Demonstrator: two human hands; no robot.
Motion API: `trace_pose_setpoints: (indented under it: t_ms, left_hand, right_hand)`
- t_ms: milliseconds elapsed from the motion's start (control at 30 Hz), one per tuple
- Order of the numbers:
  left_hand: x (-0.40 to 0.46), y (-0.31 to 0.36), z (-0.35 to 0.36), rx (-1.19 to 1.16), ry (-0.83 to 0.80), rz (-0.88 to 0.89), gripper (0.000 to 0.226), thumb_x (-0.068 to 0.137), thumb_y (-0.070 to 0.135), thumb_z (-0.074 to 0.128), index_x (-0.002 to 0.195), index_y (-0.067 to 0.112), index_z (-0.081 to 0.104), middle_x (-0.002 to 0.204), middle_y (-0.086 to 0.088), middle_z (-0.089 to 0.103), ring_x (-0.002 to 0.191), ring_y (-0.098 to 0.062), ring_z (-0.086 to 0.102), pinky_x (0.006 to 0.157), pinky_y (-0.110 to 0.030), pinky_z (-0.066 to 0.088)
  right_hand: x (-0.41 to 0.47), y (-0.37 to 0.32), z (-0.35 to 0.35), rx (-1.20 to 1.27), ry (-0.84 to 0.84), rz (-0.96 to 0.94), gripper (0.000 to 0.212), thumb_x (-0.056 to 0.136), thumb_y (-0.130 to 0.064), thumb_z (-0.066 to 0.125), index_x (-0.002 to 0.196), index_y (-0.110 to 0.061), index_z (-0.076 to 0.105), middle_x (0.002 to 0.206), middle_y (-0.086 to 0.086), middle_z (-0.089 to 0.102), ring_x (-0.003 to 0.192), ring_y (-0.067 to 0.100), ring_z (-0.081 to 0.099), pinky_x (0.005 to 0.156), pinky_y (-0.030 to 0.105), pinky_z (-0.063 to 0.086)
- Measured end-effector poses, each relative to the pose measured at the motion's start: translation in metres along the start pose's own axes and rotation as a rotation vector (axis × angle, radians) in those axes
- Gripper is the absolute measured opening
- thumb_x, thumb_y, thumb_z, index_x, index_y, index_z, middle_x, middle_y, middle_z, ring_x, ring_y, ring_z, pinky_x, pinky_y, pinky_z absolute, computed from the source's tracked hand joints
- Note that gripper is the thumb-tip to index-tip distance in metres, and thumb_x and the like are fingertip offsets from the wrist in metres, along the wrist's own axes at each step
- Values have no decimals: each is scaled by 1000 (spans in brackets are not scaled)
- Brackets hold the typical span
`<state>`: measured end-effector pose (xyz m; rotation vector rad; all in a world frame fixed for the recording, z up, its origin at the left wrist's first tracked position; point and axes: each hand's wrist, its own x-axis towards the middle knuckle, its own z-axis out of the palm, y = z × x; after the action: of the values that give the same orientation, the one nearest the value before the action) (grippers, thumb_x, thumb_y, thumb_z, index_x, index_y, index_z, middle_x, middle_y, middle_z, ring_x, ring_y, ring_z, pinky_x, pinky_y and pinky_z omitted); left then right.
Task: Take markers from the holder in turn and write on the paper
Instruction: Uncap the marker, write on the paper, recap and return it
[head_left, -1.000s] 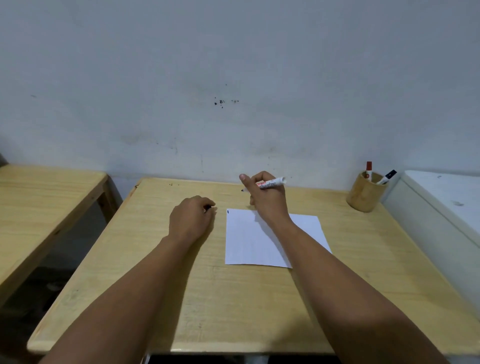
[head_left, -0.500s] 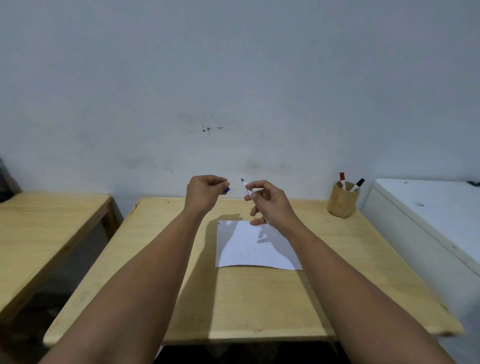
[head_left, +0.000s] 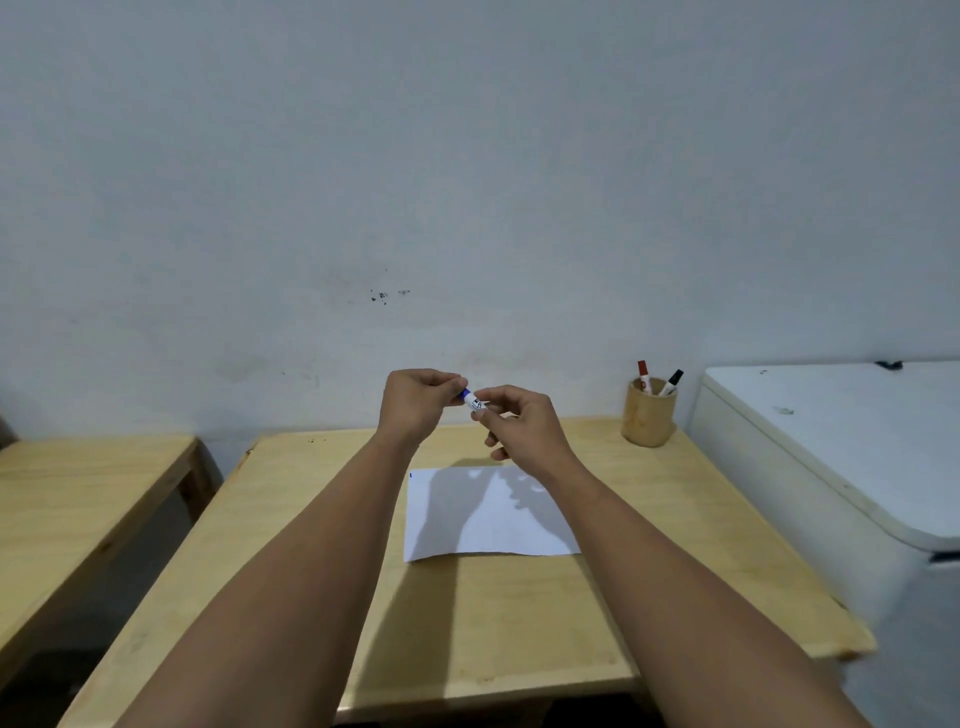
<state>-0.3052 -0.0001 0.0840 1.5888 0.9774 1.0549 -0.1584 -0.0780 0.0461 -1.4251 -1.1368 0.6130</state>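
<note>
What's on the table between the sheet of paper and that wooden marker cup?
Nothing: in the head view, only bare table lies between the paper and the holder.

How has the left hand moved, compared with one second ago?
Yes. The left hand has risen off the table beside the paper and now meets the right hand at the marker.

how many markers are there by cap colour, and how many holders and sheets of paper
blue-capped marker, held between left hand and right hand: 1
red-capped marker, in holder: 1
black-capped marker, in holder: 1
holder: 1
paper: 1
total: 5
</note>
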Motion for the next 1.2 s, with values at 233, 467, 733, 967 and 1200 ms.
trace_pose_setpoints:
  t_ms: [233,467,733,967,1200]
  left_hand:
    - [18,12,56,97,-223,29,27,103,23,60,119,9,76,113,-3,78,94,-9,77,92,-38,54]
    - [61,13,151,345,-344,89,69,94,41,68,155,18,46,137,-3,66,125,-23,62,109,-42,48]
    - [91,-36,258,448,-438,65,101,79,48,84,161,18,33,155,-8,52,136,-26,54,108,-41,47]
    - [99,-63,300,364,-440,15,107,70,48,90,158,19,37,154,-6,52,135,-26,55,108,-45,49]
    - [97,-73,306,361,-395,75,70,70,43,90,131,20,63,122,3,74,99,-14,73,89,-39,60]
  right_hand:
    - [18,16,-58,-113,27,14,29,101,-7,70,128,-18,75,92,-4,63,61,12,67,71,32,58]
    - [84,-5,-179,-241,480,-50,18,95,-12,72,103,-27,67,82,-2,72,76,18,68,75,29,54]
    - [135,37,-244,-459,473,98,28,86,-19,77,106,-30,61,78,-13,68,97,23,74,98,51,58]
    - [145,76,-245,-593,409,217,26,89,-31,74,111,-31,61,76,-16,71,96,16,67,98,44,38]
    - [157,81,-237,-903,320,321,24,87,-43,67,91,-21,77,86,-5,78,94,24,69,96,49,34]
